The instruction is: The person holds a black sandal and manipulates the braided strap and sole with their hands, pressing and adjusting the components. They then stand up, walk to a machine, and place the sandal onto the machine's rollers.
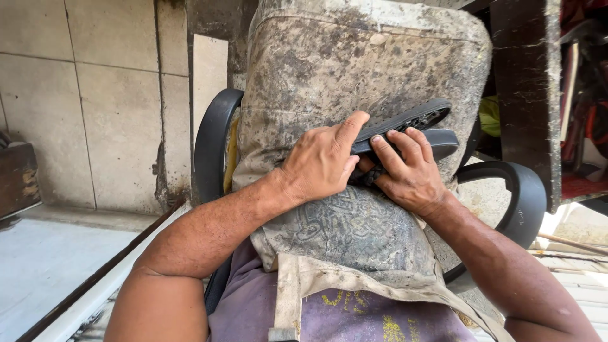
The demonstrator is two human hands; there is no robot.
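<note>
Stained apron [342, 234] over the lap carries a black rubber shoe sole [405, 126], light and bendy by the look, its near end pinched by left hand [320, 161] and right hand [408, 171].

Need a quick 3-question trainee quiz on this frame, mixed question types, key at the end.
1. True or false: both hands grip the black shoe sole.
2. What does the sole rest against? A) stained apron over the lap B) a glass jar C) a metal tray
3. Fill in: the left hand lays its ____ along the sole's edge.

Key: 1 true, the right hand holds it too. 2 A, the apron. 3 thumb.
</note>
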